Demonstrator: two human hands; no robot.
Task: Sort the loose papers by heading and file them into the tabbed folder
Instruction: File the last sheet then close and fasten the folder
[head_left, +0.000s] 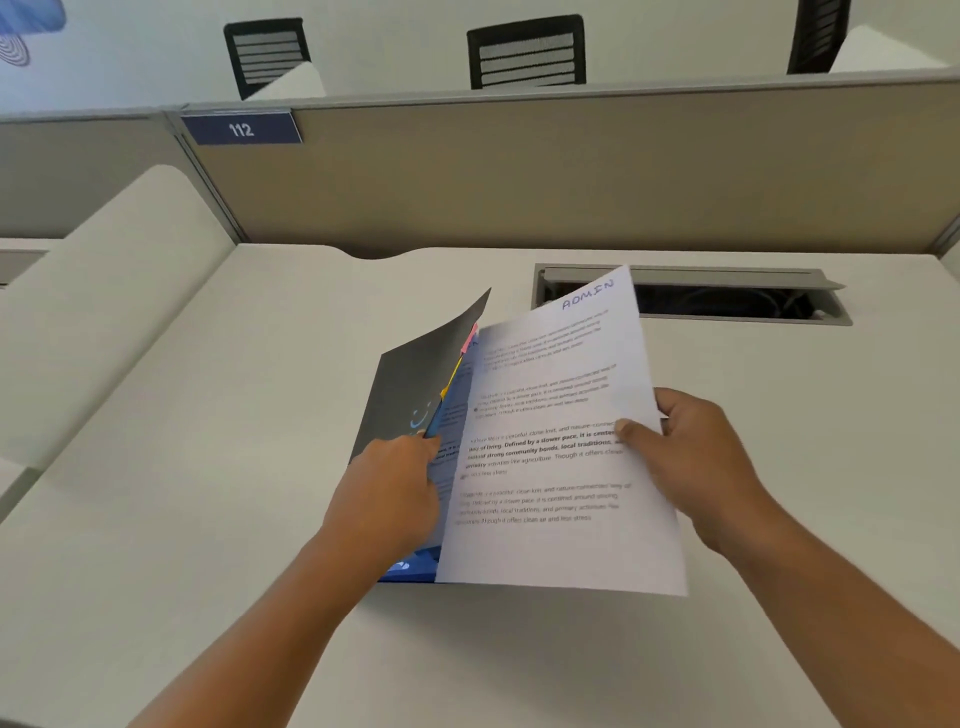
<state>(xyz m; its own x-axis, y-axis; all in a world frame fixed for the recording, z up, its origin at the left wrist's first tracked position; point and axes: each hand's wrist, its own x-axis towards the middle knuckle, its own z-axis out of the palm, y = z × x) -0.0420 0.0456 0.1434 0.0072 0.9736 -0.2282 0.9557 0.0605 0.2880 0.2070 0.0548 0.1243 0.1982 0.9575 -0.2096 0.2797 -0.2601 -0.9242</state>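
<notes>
White desk (208, 467), seen from above over a person's two bare forearms. A dark-covered folder (415, 384) lies near the middle of the desk. Its front cover is lifted and stands tilted up to the left, with its top corner pointing toward the back. Along the cover's inner edge runs a line of coloured tabs (457, 364): pink at the top, then yellow, then blue. Printed pages show in the gap beneath them.

The left hand (389, 493) reaches into that gap at the folder's lower left. Its fingers go in under the pages and are hidden, so I cannot tell whether they are spread or gripping.

The right hand (696, 457) holds a white sheet (550, 467) by its right edge, thumb on top and the other fingers curled behind, pinching the paper. The sheet is held over the open folder, tilted slightly, and covers most of the folder's right side. It carries paragraphs of print and the handwritten heading "ADMIN" at its top right. Its bottom edge lies close to the folder's bottom edge.

Bare desk surface lies left, right and in front of the folder. Behind the sheet's top corner is a long cable slot (727, 301) with its grey lid raised. A beige partition (519, 182) closes off the back edge of the desk and bears a blue number plate (240, 129) reading 112. A rounded white side panel (104, 312) rises along the left. Black mesh chairs (527, 52) stand beyond the partition.
</notes>
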